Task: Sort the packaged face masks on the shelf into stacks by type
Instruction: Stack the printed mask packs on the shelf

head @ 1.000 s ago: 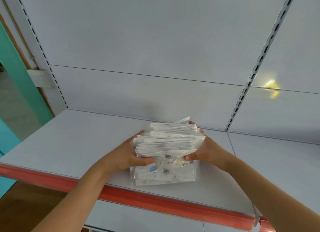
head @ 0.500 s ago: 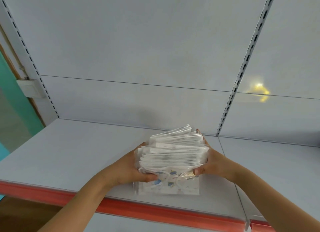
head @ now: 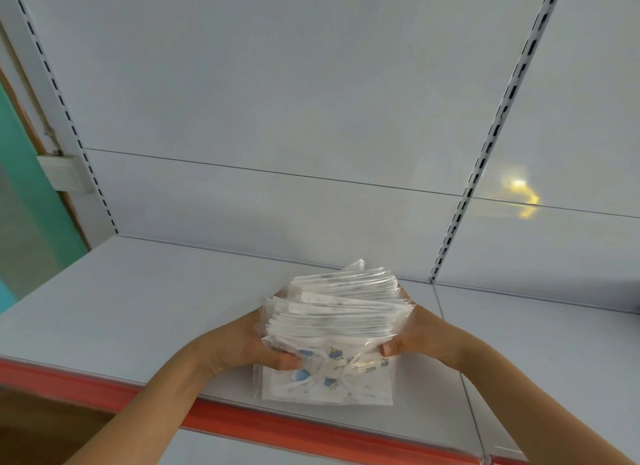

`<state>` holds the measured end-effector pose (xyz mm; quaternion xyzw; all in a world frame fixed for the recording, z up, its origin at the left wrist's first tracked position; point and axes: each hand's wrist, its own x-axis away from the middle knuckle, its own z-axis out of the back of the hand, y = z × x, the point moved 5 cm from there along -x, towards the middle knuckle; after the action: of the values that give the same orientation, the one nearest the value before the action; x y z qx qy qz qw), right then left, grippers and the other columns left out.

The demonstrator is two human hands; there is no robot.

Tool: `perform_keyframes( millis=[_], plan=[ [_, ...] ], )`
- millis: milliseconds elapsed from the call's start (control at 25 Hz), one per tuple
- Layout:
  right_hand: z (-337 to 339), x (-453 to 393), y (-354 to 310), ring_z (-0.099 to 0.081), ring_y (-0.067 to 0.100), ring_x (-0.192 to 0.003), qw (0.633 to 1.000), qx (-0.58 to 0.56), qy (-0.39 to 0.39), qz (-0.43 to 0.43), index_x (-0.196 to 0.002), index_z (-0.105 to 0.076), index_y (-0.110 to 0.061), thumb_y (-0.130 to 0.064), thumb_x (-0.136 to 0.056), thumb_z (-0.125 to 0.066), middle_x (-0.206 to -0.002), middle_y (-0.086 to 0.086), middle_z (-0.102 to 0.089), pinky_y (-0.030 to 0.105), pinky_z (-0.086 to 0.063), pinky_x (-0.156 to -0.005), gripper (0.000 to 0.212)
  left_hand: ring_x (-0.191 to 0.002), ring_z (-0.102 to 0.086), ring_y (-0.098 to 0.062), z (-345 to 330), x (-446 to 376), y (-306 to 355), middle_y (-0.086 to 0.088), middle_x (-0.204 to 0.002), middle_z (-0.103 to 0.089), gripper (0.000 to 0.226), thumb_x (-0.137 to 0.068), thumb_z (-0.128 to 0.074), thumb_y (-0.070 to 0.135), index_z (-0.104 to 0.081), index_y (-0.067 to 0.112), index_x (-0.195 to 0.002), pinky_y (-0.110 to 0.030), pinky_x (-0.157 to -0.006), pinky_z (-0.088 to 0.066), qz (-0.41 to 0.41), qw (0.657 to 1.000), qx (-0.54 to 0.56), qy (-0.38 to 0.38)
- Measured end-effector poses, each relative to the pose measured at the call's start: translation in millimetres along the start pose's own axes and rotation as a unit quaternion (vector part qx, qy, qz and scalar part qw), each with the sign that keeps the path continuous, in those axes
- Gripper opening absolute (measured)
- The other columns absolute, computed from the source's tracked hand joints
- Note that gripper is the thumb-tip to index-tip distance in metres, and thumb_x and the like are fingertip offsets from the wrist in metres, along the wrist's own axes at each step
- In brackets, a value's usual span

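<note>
Holding the stack of packaged face masks (head: 337,312) between both hands, you had it squeezed from either end, just above the shelf (head: 138,308) and close behind its red front edge (head: 277,426). Your left hand (head: 242,343) gripped the left end, thumb curled under the front corner and fingers hidden behind the packets; your right hand (head: 415,336) gripped the right end the same way, thumb tip showing at the front. Neither hand was nearer than the other: the stack sat squarely between them, its long side running left to right, parallel to the red front edge.

Below the stack, one printed mask packet (head: 329,381) with blue figures lay flat on the shelf, its near side almost at the red front edge. The lowest packets in your grip sagged down toward it, and whether they touched it could not be told. The upper packets were fanned, their far edges tipped up toward the back panel (head: 311,118), so the stack was loose rather than squared.

That was the relation the next move seemed to turn on: the held stack stood directly over the printed packet, so anything released would have landed on it. If the white packets are a different type, you would have needed to carry them sideways along the red front edge, toward the bare shelf to the left, before setting them down. With the packets slippery and fanned, an uneven squeeze could have let the middle ones slide out.
</note>
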<state>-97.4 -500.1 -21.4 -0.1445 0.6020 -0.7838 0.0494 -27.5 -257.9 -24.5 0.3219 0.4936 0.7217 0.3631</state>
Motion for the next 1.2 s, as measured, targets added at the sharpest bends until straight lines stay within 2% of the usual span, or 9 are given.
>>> perform_keyframes(
  millis=[240,400,480,600,760,880,960,1080,1200],
  plan=[
    [2.3,7.0,4.6,-0.051,0.011,-0.133,0.999,0.008,0.038,0.025,-0.152,-0.011,-0.034,-0.018,-0.058,-0.092,-0.148,-0.003,-0.049,0.026,-0.048,-0.1,0.125,-0.131,-0.059,-0.016,4.3,1.9,1.6,0.001,-0.136,-0.067,0.064,-0.08,-0.078,0.001,-0.055,0.016,-0.138,-0.029,-0.109,-0.046,0.005,1.0,0.016,-0.001],
    [15.9,17.3,5.8,-0.063,-0.011,-0.09,0.994,0.019,0.102,0.042,-0.141,-0.031,-0.037,-0.018,-0.064,-0.093,-0.104,-0.02,-0.068,0.012,-0.049,-0.08,0.1,-0.132,-0.057,-0.011,3.5,-3.9,5.3,0.007,-0.14,-0.062,0.085,-0.078,-0.084,0.001,-0.04,0.025,-0.147,-0.029,-0.108,-0.047,-0.003,0.999,-0.007,0.038],
    [21.1,25.5,10.9,-0.056,-0.003,-0.118,0.99,0.034,0.131,0.042,-0.142,-0.029,-0.047,-0.037,-0.057,-0.096,-0.126,-0.013,-0.059,0.029,-0.048,-0.102,0.108,-0.136,-0.05,-0.005,5.0,-4.6,2.5,0.017,-0.147,-0.052,0.107,-0.073,-0.091,0.014,-0.024,0.035,-0.154,-0.03,-0.112,-0.044,-0.017,0.996,-0.043,0.076],
    [2.5,32.3,19.6,-0.038,0.014,-0.143,0.99,0.083,0.107,0.041,-0.15,-0.007,-0.05,-0.031,-0.057,-0.097,-0.155,-0.004,-0.037,0.046,-0.033,-0.118,0.131,-0.138,-0.043,0.005,-7.3,-5.0,2.5,0.031,-0.146,-0.044,0.121,-0.068,-0.094,0.024,-0.012,0.038,-0.155,-0.018,-0.111,-0.04,-0.031,0.994,-0.079,0.071],
    [3.0,29.0,1.6,-0.044,0.002,-0.136,0.98,0.099,0.151,0.086,-0.151,-0.009,-0.034,-0.023,-0.057,-0.097,-0.149,-0.012,-0.041,0.021,-0.04,-0.11,0.129,-0.136,-0.045,0.004,-8.2,-14.1,18.4,0.032,-0.142,-0.044,0.122,-0.062,-0.097,0.033,-0.015,0.037,-0.153,-0.022,-0.113,-0.041,-0.078,0.983,-0.106,0.126],
    [13.7,29.3,-0.9,-0.028,-0.014,-0.138,0.981,0.117,0.119,0.102,-0.149,-0.004,-0.041,-0.028,-0.058,-0.095,-0.152,-0.026,-0.03,0.005,-0.03,-0.106,0.129,-0.14,-0.04,0.005,-1.0,-14.6,12.3,0.04,-0.144,-0.036,0.135,-0.06,-0.097,0.033,-0.001,0.037,-0.156,-0.025,-0.115,-0.039,-0.065,0.989,-0.094,0.094],
    [6.6,30.1,7.5,-0.028,-0.015,-0.138,0.985,0.121,0.092,0.077,-0.149,-0.007,-0.043,-0.028,-0.06,-0.094,-0.151,-0.025,-0.033,0.008,-0.032,-0.107,0.125,-0.138,-0.042,0.008,-7.2,-10.5,4.3,0.041,-0.142,-0.039,0.135,-0.063,-0.097,0.028,0.001,0.042,-0.155,-0.024,-0.114,-0.04,-0.045,0.993,-0.093,0.061],
    [10.4,29.2,9.9,-0.054,0.005,-0.127,0.978,0.133,0.144,0.072,-0.14,-0.03,-0.037,-0.038,-0.055,-0.096,-0.131,-0.022,-0.057,0.017,-0.047,-0.098,0.108,-0.13,-0.053,0.003,-9.2,-12.9,9.8,0.029,-0.138,-0.053,0.116,-0.065,-0.096,0.024,-0.02,0.041,-0.15,-0.03,-0.111,-0.047,-0.058,0.987,-0.109,0.103],
    [18.8,28.5,1.9,-0.048,-0.012,-0.125,0.98,0.121,0.131,0.083,-0.139,-0.023,-0.042,-0.03,-0.055,-0.093,-0.13,-0.034,-0.052,0.005,-0.038,-0.096,0.11,-0.136,-0.047,0.003,2.3,-12.8,10.7,0.028,-0.145,-0.046,0.123,-0.06,-0.097,0.037,-0.016,0.047,-0.152,-0.028,-0.114,-0.042,-0.049,0.989,-0.092,0.103]
  ],
)
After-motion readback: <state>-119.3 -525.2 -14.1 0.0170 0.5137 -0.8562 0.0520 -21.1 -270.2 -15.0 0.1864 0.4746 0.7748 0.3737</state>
